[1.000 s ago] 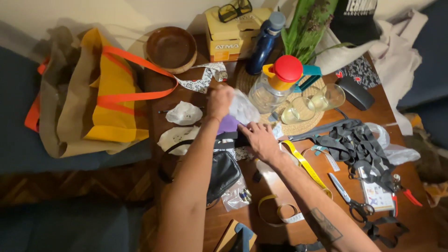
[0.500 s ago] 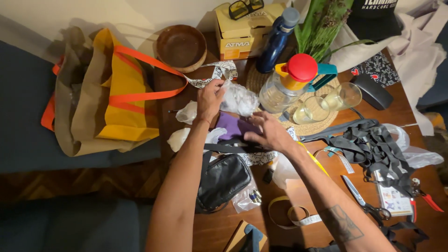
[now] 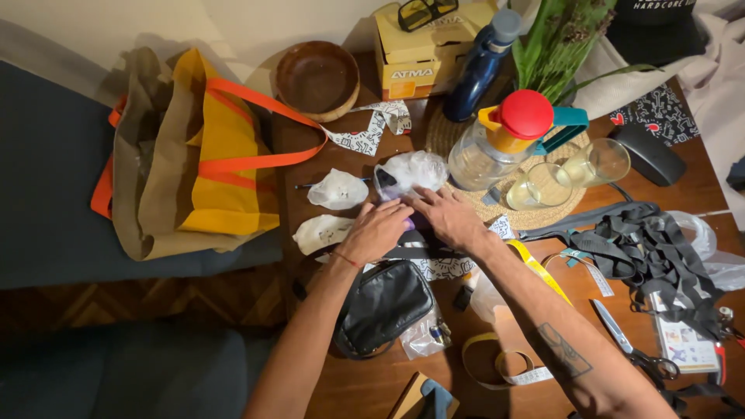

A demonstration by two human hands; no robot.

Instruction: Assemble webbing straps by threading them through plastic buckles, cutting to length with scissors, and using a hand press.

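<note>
My left hand (image 3: 378,230) and my right hand (image 3: 446,216) lie side by side, palms down, on a small purple thing (image 3: 409,224) in the middle of the wooden table (image 3: 372,388). The purple thing is almost wholly covered by both hands. A clear crumpled plastic bag (image 3: 411,171) rests on the table just beyond my fingertips. A black leather pouch (image 3: 382,306) lies right below my left wrist. A black-and-white patterned strip (image 3: 446,268) runs under my right wrist.
A yellow and orange tote bag (image 3: 202,147) hangs off the table's left side. At the back stand a wooden bowl (image 3: 317,77), a yellow box (image 3: 423,54), a blue bottle (image 3: 481,66) and a red-lidded jug (image 3: 504,140). Black webbing (image 3: 652,248), scissors (image 3: 632,349) and a measuring tape (image 3: 497,365) lie right.
My left hand let go of the clear plastic bag, which now lies on the table. Both hands came down flat onto the purple thing. The camera view shifted.
</note>
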